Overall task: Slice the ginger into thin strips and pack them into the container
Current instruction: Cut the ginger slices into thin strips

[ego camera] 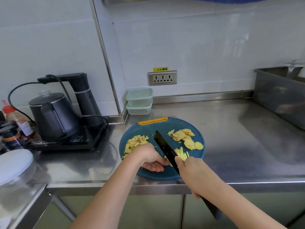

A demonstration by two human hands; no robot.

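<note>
Ginger on your round blue cutting board [165, 124] lies in three lots: a heap of cut strips [135, 143] at the left, slices [186, 138] at the far right, and a few fresh strips [181, 153] just right of the blade. Your right hand [189, 169] is wrapped round the handle of the black knife [165, 149], whose blade runs diagonally across the board with its tip pointing away from you. Your left hand [150, 158] rests on the board against the blade's left side, fingers bent. Its fingertips meet a small pale piece of ginger there, but you cannot tell whether they pinch or only press it.

Two stacked containers [139, 97] with pale green lids, both lidded, stand at the wall beyond the board, apart from it. A black kettle [52, 116] on its base stands left of the board, close to its edge. Sauce bottles [13, 129] stand farther left. A steel tub [277, 96] is at the far right and a triple socket [162, 78] is on the wall.
</note>
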